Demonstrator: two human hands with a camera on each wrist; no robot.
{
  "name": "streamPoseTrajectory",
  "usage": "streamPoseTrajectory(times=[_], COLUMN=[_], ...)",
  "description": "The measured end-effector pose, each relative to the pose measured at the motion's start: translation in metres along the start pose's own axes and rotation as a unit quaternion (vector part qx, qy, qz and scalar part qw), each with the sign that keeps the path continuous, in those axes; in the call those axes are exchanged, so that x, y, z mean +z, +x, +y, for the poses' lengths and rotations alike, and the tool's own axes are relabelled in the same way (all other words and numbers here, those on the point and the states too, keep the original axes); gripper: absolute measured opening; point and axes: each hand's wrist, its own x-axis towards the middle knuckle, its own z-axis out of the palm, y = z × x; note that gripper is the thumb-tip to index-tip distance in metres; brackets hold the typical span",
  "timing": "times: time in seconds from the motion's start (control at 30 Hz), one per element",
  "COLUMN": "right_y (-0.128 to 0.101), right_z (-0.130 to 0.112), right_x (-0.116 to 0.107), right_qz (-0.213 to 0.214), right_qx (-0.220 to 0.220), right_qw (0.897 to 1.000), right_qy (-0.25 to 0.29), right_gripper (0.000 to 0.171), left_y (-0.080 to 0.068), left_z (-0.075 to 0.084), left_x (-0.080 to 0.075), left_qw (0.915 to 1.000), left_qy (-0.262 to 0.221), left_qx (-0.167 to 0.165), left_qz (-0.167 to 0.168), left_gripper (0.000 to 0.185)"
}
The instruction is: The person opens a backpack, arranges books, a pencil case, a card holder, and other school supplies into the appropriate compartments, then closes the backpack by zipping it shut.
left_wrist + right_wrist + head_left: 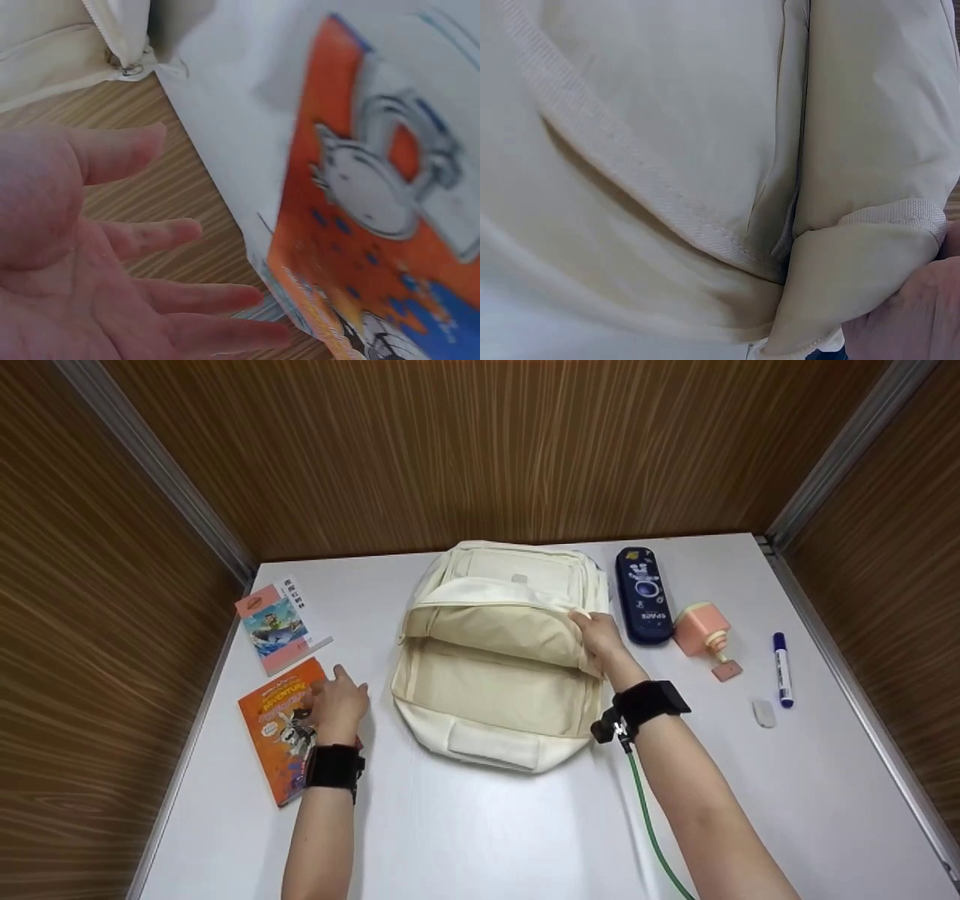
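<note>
A cream backpack [495, 682] lies open in the middle of the white table [480, 825]. My right hand [594, 634] grips the right edge of its opened flap and holds the mouth open; the right wrist view shows the backpack's fabric [667, 150] with my fingers [922, 315] at the lower right corner. My left hand [339, 697] lies flat with straight fingers on the right edge of an orange comic book [274, 727], left of the bag. In the left wrist view the open palm [112, 255] hovers beside the orange book [360, 225], with the backpack's zipper end [124, 64] above.
A thin pink and blue booklet [276, 624] lies beyond the orange book. Right of the bag are a dark blue pencil case [643, 594], a pink pump bottle [703, 634], a blue marker [782, 667] and a white eraser [763, 712]. Wooden walls enclose the table.
</note>
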Motion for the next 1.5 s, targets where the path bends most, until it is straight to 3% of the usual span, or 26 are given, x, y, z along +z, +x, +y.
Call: streamPoseTrajectory(times=[0.1, 0.2, 0.4, 0.53, 0.77, 0.93, 1.07, 1.17, 1.23, 1.4, 1.47, 1.5], right_y=[-0.003, -0.005, -0.001, -0.003, -0.006, -0.005, -0.006, -0.008, -0.008, -0.008, -0.007, -0.008], right_z=[0.001, 0.001, 0.003, 0.004, 0.007, 0.009, 0.009, 0.009, 0.009, 0.011, 0.012, 0.012], right_x=[-0.001, -0.001, 0.001, 0.0, -0.001, 0.001, 0.001, 0.0, -0.001, -0.001, 0.0, 0.0], right_qz=[-0.013, -0.019, -0.024, -0.028, -0.026, -0.027, -0.031, -0.033, -0.033, -0.03, -0.034, -0.036], right_qx=[-0.003, -0.004, 0.012, 0.006, -0.008, 0.002, 0.006, 0.008, 0.008, -0.002, -0.007, -0.009], right_qw=[1.0, 1.0, 1.0, 1.0, 0.999, 0.999, 0.999, 0.999, 0.999, 0.999, 0.999, 0.999], right_qy=[0.0, -0.008, -0.004, -0.009, -0.024, -0.038, -0.029, -0.024, -0.024, -0.029, -0.034, -0.036], right_gripper=[0.025, 0.025, 0.025, 0.026, 0.031, 0.028, 0.027, 0.028, 0.029, 0.029, 0.028, 0.028], left_y=[-0.001, -0.002, -0.005, -0.008, -0.01, -0.01, -0.007, -0.004, 0.0, 0.009, 0.011, 0.01], left_z=[-0.005, -0.006, 0.0, 0.007, 0.011, 0.008, 0.004, 0.001, -0.002, -0.017, -0.027, -0.032], left_x=[0.006, 0.012, 0.014, 0.014, 0.014, 0.015, 0.014, 0.01, 0.007, -0.007, -0.014, -0.018], left_qw=[0.9989, 0.997, 0.9953, 0.9937, 0.9798, 0.9741, 0.9684, 0.968, 0.9717, 0.9898, 0.9951, 0.9974], left_qy=[-0.01, -0.014, -0.005, 0.006, 0.041, 0.022, 0.012, -0.022, -0.042, -0.033, -0.023, -0.023], left_qx=[-0.022, -0.022, 0.002, 0.045, 0.183, 0.214, 0.236, 0.232, 0.216, 0.139, 0.095, 0.068], left_qz=[-0.041, -0.073, -0.097, -0.102, -0.07, -0.072, -0.08, -0.094, -0.085, 0.008, 0.013, -0.005], left_gripper=[0.066, 0.065, 0.063, 0.063, 0.06, 0.055, 0.065, 0.07, 0.069, 0.055, 0.06, 0.068])
